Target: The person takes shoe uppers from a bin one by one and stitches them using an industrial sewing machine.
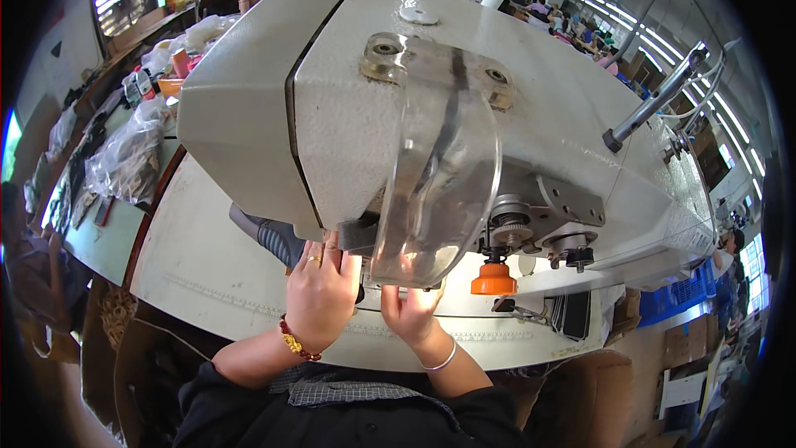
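A large off-white sewing machine point(348, 108) fills the middle of the view, its head over both my hands. My left hand point(322, 294) reaches under the head's lower left edge, fingers stretched forward; their tips are partly hidden. Beside these fingers, a dark grey-blue piece of fabric point(278, 236) with a ribbed-looking part shows from under the machine. My right hand point(413, 311) is below the clear plastic guard point(444, 191), with thumb and fingers pointing forward. The guard and its reflections obscure its fingertips, so I cannot make out whether they hold anything. The needle area is hidden.
An orange knob point(494, 280) hangs under the machine right of my right hand. The white sewing table point(199, 257) has a ruler strip along its near side. At left is a side table with plastic bags point(128, 153); a blue crate point(680, 294) stands at right.
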### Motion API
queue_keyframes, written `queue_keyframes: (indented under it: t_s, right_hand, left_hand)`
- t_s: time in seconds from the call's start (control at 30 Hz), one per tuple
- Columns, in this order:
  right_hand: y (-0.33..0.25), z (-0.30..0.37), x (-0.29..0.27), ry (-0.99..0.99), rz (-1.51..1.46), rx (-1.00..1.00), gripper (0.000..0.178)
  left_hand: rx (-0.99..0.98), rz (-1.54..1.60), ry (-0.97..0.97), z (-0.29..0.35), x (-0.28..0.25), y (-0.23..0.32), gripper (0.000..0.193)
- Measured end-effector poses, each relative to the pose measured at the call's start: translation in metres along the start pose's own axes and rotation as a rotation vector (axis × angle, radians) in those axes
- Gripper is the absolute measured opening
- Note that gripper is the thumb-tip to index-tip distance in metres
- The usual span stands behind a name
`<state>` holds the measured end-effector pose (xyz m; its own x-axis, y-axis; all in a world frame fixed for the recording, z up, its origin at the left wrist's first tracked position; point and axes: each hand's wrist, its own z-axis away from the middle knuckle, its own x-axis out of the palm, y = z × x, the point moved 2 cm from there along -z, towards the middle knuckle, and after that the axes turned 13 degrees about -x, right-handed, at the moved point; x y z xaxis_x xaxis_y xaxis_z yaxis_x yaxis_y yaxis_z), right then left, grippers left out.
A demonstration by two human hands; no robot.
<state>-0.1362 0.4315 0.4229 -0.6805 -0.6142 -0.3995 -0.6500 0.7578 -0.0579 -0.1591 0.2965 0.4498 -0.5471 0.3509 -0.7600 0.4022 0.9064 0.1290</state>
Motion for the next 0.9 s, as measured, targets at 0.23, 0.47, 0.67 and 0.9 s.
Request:
queue_keyframes:
  t_s: [0.23, 0.47, 0.67, 0.9]
  right_hand:
    - [-0.022, 0.017, 0.021, -0.287, -0.736, 0.373, 0.036]
    - [-0.021, 0.026, 0.052, -0.347, -0.954, 0.271, 0.031]
    - [-0.041, 0.018, 0.027, -0.243, -0.883, 0.622, 0.012]
    - [-0.045, 0.024, 0.023, -0.145, -0.971, 0.706, 0.014]
  left_hand:
    - [-0.005, 0.061, -0.079, 0.005, 0.001, -0.003, 0.023]
    - [0.07, 0.235, -0.159, 0.002, -0.025, -0.008, 0.03]
    - [0.046, 0.415, -0.093, -0.014, -0.039, -0.022, 0.026]
    - [0.057, 0.553, -0.068, -0.011, -0.028, -0.022, 0.023]
